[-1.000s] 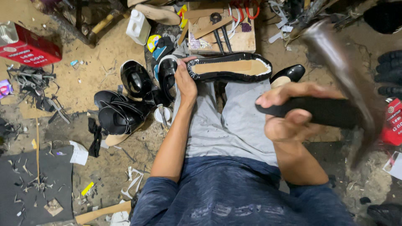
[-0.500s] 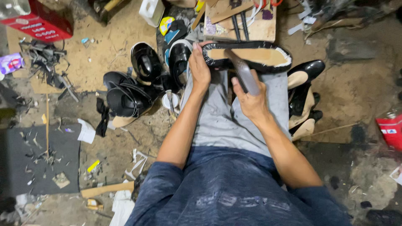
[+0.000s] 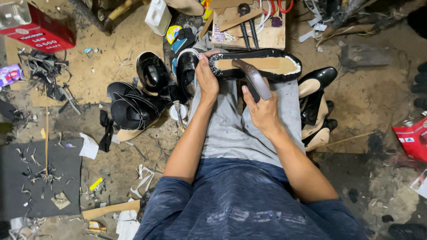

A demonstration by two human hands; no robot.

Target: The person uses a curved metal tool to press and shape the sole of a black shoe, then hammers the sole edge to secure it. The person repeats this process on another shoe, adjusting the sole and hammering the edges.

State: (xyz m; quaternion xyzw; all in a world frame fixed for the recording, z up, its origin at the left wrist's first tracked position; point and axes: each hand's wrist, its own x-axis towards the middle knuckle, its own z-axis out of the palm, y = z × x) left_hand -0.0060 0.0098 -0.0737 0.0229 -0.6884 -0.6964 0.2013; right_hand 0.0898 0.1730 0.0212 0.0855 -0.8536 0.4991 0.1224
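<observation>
Left hand (image 3: pixel 207 78) grips black shoe (image 3: pixel 255 65) at its end, sole up, on lap; right hand (image 3: pixel 262 109) holds hammer (image 3: pixel 253 78) on sole.

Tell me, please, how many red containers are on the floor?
2. One red box lies at the top left corner, beyond the black shoes; the other red container sits at the right edge, partly cut off. Clutter may hide more.
</observation>
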